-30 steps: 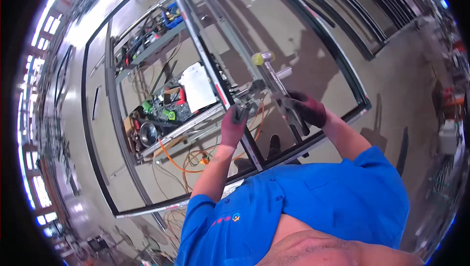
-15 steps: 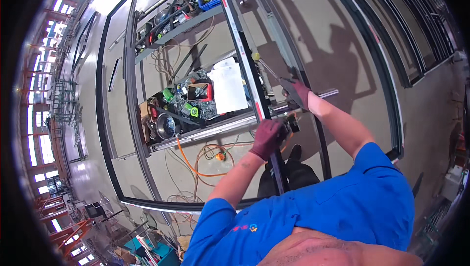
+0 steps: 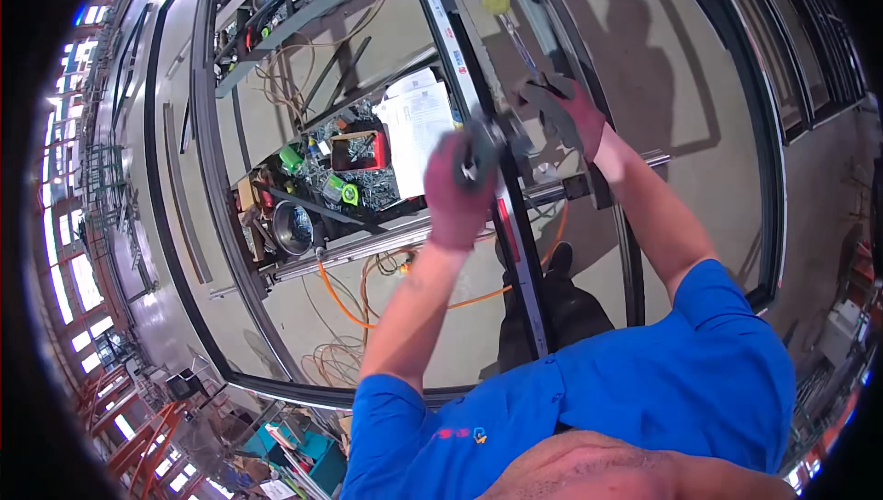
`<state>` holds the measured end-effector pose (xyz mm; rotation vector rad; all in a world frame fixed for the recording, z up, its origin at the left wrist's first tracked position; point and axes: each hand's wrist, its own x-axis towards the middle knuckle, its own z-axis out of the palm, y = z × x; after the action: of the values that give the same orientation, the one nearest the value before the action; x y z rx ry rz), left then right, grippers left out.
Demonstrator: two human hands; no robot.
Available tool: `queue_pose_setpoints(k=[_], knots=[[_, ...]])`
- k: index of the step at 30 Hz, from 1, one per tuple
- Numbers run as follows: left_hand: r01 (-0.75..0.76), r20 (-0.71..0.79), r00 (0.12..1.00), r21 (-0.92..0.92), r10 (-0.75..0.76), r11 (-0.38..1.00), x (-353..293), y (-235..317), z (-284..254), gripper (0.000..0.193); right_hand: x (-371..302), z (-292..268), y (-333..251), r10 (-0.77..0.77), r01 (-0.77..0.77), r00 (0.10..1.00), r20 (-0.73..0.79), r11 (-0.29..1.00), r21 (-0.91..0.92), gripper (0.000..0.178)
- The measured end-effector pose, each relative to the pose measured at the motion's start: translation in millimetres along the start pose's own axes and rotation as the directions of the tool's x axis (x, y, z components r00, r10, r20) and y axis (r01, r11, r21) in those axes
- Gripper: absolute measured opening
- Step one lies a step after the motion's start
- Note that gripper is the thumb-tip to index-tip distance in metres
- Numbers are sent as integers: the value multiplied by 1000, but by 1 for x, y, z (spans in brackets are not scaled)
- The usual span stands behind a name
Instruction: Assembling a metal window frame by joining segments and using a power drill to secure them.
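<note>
My gloved left hand (image 3: 457, 192), smeared by motion, is curled over the left side of the dark metal profile (image 3: 518, 233) in front of me. A blurred grey shape shows at its fingertips, and I cannot make out whether it is a held thing. To the right of the profile, my gloved right hand (image 3: 568, 123) has its fingers closed round the lower end of a mallet-like tool with a round yellow head (image 3: 497, 1). The tool's thin handle points up and away from me. Below the hands, a silvery rail (image 3: 405, 236) crosses under the profile.
Left of the profile lies a tray of loose screws (image 3: 317, 178) with a red box (image 3: 379, 152), a green tape measure (image 3: 349, 194) and white paper sheets (image 3: 418, 132). An orange hose (image 3: 340, 305) curls on the floor. A large dark frame (image 3: 777, 187) surrounds the work.
My left hand has risen and moved left and forward along the profile. The right hand has moved forward, carrying the yellow-headed tool up and away. The view has shifted slightly.
</note>
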<state>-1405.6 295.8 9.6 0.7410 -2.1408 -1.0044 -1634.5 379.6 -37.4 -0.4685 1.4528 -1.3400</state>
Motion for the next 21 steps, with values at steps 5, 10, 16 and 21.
queue_pose_setpoints(k=[5, 10, 16, 21], knots=[[-109, 52, 993, 91, 105, 990, 81, -34, 16, 52, -14, 30, -32, -105, 106, 994, -16, 991, 79, 33], [-182, 248, 964, 332, 100, 926, 106, -46, 40, 60, 29, 12, 6, -78, 96, 990, -115, 982, 165, 43], [-176, 263, 962, 398, 72, 901, 115, -75, 53, 68, 54, 31, -12, -6, 57, 989, -150, 939, 340, 41], [118, -75, 992, 359, -98, 926, 107, -69, 75, 110, 132, 6, 21, 2, 88, 968, -250, 934, 347, 47]])
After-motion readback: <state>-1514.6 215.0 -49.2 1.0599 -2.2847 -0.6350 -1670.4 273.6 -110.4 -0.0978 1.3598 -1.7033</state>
